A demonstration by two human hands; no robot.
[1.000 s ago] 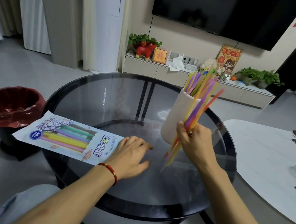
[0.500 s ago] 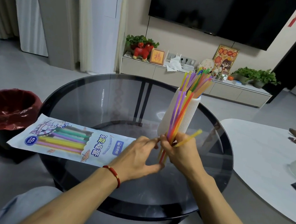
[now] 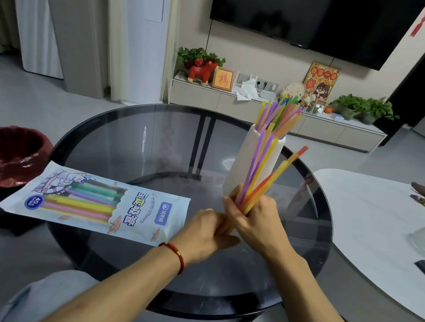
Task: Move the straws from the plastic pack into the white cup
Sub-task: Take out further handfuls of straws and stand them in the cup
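A tall white ribbed cup (image 3: 242,161) stands on the round glass table (image 3: 156,140), with several coloured straws (image 3: 281,113) sticking out of its top. My right hand (image 3: 255,219) grips a bundle of straws (image 3: 264,176) just in front of the cup, their upper ends fanning up and to the right. My left hand (image 3: 207,228) pinches the lower ends of that same bundle, touching my right hand. The plastic straw pack (image 3: 93,201) lies flat at the table's left, with coloured straws inside.
A bin with a red liner (image 3: 4,153) stands left of the table. A white table (image 3: 381,229) with small objects sits at the right. Behind are a low cabinet (image 3: 263,108) with plants and ornaments, and a wall television.
My left hand came off the table to meet my right hand at the bundle's lower ends. The bundle swung from beside the cup to in front of it.
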